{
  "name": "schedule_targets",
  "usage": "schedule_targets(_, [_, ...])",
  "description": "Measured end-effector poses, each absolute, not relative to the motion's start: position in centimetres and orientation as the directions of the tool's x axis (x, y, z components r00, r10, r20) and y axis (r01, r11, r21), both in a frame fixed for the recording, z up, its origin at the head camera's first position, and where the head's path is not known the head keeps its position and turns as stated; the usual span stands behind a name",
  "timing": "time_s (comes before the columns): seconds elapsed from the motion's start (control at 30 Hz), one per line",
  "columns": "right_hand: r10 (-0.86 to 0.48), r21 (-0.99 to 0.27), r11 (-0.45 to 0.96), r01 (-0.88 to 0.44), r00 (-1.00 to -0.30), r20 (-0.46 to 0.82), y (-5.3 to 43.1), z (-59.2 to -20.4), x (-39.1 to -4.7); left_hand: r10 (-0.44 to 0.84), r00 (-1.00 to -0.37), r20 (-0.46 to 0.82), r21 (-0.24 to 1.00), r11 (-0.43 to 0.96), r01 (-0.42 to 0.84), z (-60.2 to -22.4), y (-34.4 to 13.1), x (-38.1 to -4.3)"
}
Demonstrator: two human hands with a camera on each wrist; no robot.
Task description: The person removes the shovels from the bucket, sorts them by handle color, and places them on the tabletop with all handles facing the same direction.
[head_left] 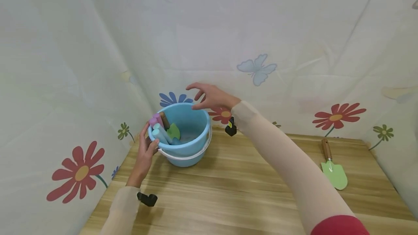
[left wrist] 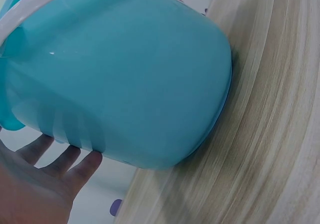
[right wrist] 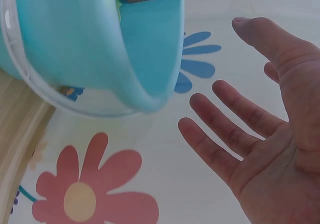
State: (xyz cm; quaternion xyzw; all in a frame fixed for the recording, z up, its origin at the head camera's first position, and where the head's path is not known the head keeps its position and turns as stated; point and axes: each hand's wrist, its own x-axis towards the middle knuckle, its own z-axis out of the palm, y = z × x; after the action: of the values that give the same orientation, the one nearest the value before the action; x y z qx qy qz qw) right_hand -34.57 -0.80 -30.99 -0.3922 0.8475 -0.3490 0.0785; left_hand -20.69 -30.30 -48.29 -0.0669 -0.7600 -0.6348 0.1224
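Observation:
A light blue bucket (head_left: 186, 151) with a white handle (head_left: 199, 154) stands upright on the wooden table. My left hand (head_left: 145, 151) holds its left side, thumb at the rim and fingers (left wrist: 82, 171) against the outer wall. Inside, along the left wall, lean pink handles (head_left: 158, 119) and pale blue handles (head_left: 160, 136); their lower ends are hidden. Beside them a brown wooden handle (head_left: 164, 120) and a green blade (head_left: 173, 131) show. My right hand (head_left: 212, 96) hovers over the bucket's back right rim, fingers spread and holding nothing.
A green garden trowel (head_left: 334, 175) with a wooden handle lies at the right of the table (head_left: 248, 188). A pale cloth (head_left: 209, 39) printed with flowers and a butterfly hangs close behind and along the sides.

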Motion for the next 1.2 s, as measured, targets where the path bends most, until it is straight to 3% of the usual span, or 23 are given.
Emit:
schedule_targets(0.5, [-0.732,-0.637,0.484,-0.6,-0.676,0.08,-4.7,-32.0,-35.2,-0.054,-0.959,0.276,0.949,0.175,0.263,-48.6,-30.2,-20.6])
schedule_targets(0.77, [-0.766,-0.576,0.484,-0.659,-0.637,0.084,-6.9,-31.8,-35.6,-0.049,-0.956,0.288,0.946,0.169,0.276,-48.8,-30.4,-20.8])
schedule_targets(1.2, [-0.8,-0.597,0.431,-0.677,-0.593,0.094,-10.1,-33.0,-36.4,-0.059,-0.958,0.28,0.95,0.162,0.268,-48.7,-30.5,-20.7])
